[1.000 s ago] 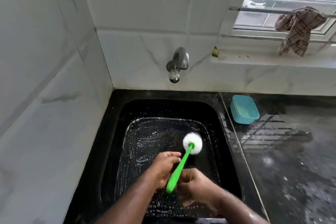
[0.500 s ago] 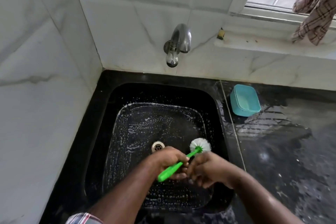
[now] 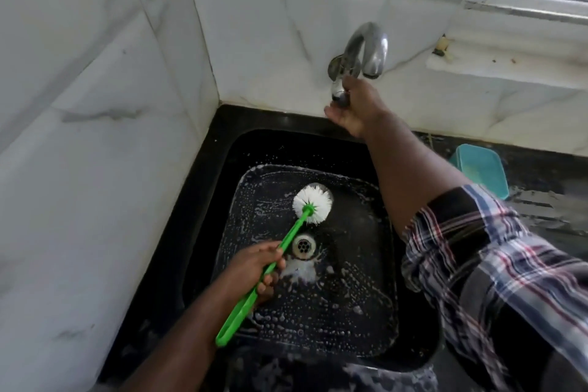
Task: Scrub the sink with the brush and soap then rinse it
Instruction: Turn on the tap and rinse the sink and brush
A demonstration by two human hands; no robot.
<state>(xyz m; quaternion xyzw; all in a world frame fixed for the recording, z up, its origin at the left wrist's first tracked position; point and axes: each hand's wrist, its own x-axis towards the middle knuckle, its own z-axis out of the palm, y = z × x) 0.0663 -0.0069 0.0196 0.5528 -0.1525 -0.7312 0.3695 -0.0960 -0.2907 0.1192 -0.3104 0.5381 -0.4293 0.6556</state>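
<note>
A: Moved since earlier: right hand (image 3: 353, 110) off handle, now up at curved chrome wall tap (image 3: 359, 57), grip closed on its knob.

B: Left hand (image 3: 254, 267) clamped on green-handled white-bristled brush (image 3: 276, 251); head low inside soapy black sink (image 3: 391, 264), beside drain (image 3: 304, 246).

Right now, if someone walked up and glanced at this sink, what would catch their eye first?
Probably the bright green brush, its white bristle head over the soapy floor of the black sink just beyond the drain, gripped by the left hand. Next, the right hand reaching up to the metal tap on the white marble wall. A teal tub sits on the wet counter to the right.
</note>
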